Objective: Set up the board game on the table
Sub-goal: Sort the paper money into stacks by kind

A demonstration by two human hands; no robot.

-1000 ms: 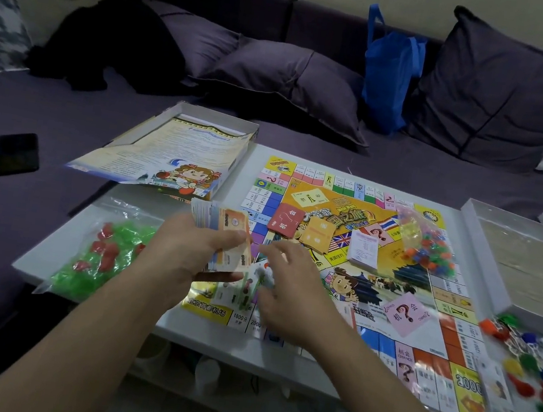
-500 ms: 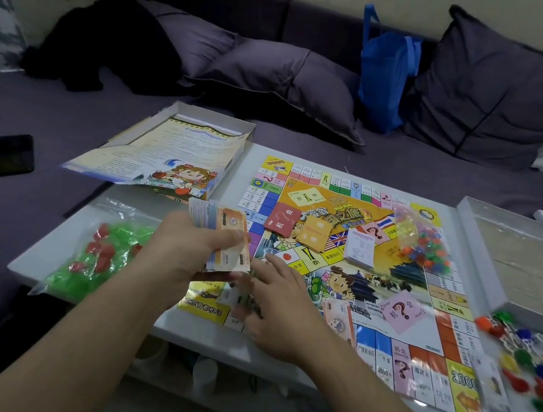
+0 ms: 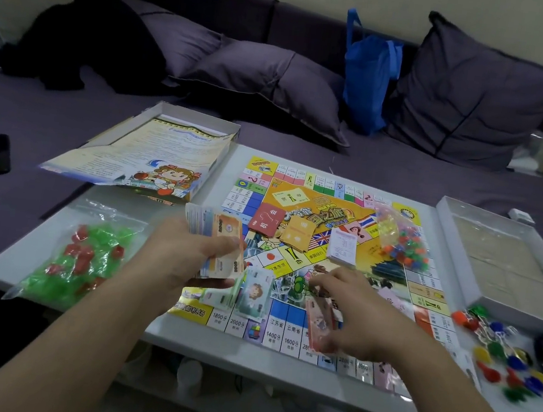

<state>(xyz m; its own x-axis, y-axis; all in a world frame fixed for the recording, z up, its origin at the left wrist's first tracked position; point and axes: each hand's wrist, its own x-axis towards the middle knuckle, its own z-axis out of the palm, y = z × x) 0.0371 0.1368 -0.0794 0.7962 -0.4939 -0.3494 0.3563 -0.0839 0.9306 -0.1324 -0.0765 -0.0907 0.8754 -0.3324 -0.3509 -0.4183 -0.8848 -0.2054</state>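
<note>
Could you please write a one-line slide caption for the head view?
Left hand grips play money; right hand sorts notes over the game board.

We note the desk is white. The game board has a yellow-orange centre bordered by squares in blue, pink, green and white. One card pile is red, another pile orange. A clear bag holds green and red pieces. We record the sofa and cushions as dark purple, the tote bag bright blue.

A home living room: a purple sofa with cushions behind a low white table.
</note>
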